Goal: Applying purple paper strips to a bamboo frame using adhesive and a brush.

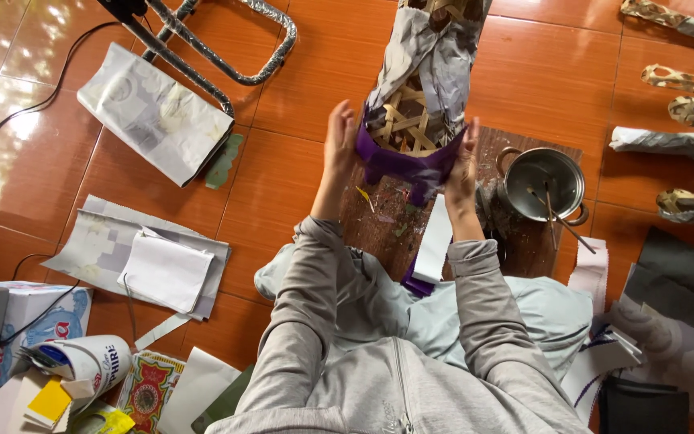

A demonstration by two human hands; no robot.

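A woven bamboo frame (413, 120), partly covered in grey paper (435, 56), stands in front of me on a stained wooden board (379, 225). A purple paper strip (399, 166) wraps around its lower end. My left hand (339, 145) presses flat against the strip's left side with fingers up. On the right side, my right hand (464, 165) presses the same strip. A white paper strip (433, 239) hangs down from below the purple band towards my lap.
A metal pot (541, 183) with sticks in it sits right of the board. Several paper-wrapped bamboo pieces (688, 143) lie at far right. Printed paper sheets (154, 112) and scraps (166, 269) cover the tiled floor on the left, beside a metal stand (218, 48) and cables.
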